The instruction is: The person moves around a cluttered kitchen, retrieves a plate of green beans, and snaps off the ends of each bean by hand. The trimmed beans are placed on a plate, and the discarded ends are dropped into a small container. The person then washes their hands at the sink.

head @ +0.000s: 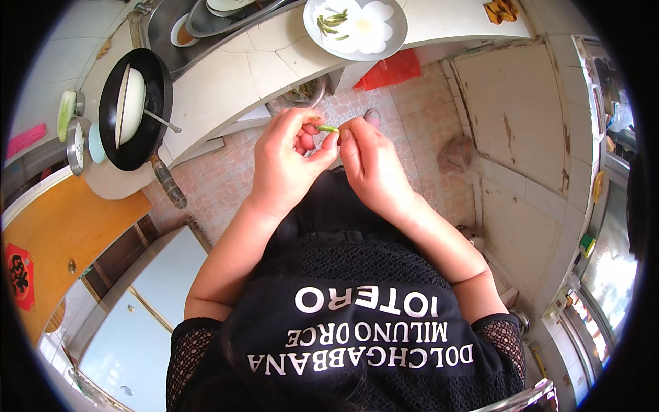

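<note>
Between my two hands is a small green vegetable piece (326,128), perhaps a bean or pepper. My left hand (293,154) grips its left end between the fingers. The thumb and forefinger of my right hand (370,159) pinch at its right end. Beyond them, at the counter's edge, a white plate with a flower pattern (371,31) holds several slim green pieces (333,20) on its left part. Under the counter stands a clear bowl or bag (304,98) with greenish matter, partly hidden behind my left hand.
A black wok (109,103) with a white bowl (135,100) in it rests on the left counter, its handle jutting over the edge. Behind lies a metal sink (159,36) with dishes. A yellow-brown cloth (500,10) lies at the far right. A red plastic bag (394,69) hangs below the counter.
</note>
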`<action>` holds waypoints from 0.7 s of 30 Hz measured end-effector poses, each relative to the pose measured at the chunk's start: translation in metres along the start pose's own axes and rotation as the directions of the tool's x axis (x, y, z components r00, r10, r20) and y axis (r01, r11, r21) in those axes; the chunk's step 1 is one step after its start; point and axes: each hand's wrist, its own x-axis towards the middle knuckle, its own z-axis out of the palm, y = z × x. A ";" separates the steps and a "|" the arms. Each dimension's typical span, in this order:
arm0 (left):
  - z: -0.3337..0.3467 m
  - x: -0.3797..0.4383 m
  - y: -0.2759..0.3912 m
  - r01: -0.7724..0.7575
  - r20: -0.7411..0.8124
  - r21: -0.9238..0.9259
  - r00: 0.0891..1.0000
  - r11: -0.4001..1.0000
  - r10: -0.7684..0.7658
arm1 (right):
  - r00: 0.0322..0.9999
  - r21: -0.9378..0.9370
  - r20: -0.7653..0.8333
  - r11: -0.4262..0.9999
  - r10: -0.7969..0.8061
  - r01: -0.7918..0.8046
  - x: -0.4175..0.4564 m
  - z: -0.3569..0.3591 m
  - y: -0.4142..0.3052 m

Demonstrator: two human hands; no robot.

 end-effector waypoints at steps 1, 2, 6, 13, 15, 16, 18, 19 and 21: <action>0.001 0.001 0.002 0.017 -0.008 0.013 1.000 1.000 -0.017 | 1.000 -0.022 0.003 1.000 -0.012 0.012 0.001 -0.001 0.001; 0.003 0.002 0.002 0.028 -0.019 -0.014 0.999 1.000 -0.028 | 1.000 -0.033 0.013 0.999 -0.016 0.016 0.001 -0.002 0.001; 0.007 0.009 0.007 0.063 -0.030 -0.097 0.997 0.993 -0.066 | 0.999 -0.052 0.028 0.998 -0.043 0.044 0.007 -0.008 0.001; 0.004 0.020 0.011 0.239 0.136 -0.279 0.969 0.930 -0.208 | 0.999 -0.022 0.011 0.999 -0.038 0.038 0.014 -0.023 0.006; 0.009 0.021 0.013 0.260 0.138 -0.293 0.964 0.920 -0.228 | 0.999 -0.012 0.006 0.999 -0.034 0.034 0.015 -0.027 0.008; 0.011 0.022 0.014 0.270 0.140 -0.299 0.961 0.915 -0.237 | 1.000 -0.008 0.002 0.999 -0.032 0.032 0.015 -0.029 0.009; 0.019 0.023 0.015 0.133 0.077 -0.256 0.990 0.957 -0.117 | 1.000 0.023 0.004 1.000 0.001 -0.001 0.014 -0.032 0.010; 0.021 0.023 0.015 0.063 0.047 -0.231 0.997 0.971 -0.054 | 1.000 0.039 0.004 0.999 0.016 -0.016 0.014 -0.033 0.011; 0.023 0.023 0.017 0.027 0.072 -0.149 0.997 0.989 -0.017 | 0.995 0.091 0.052 0.992 0.087 -0.091 0.013 -0.038 0.008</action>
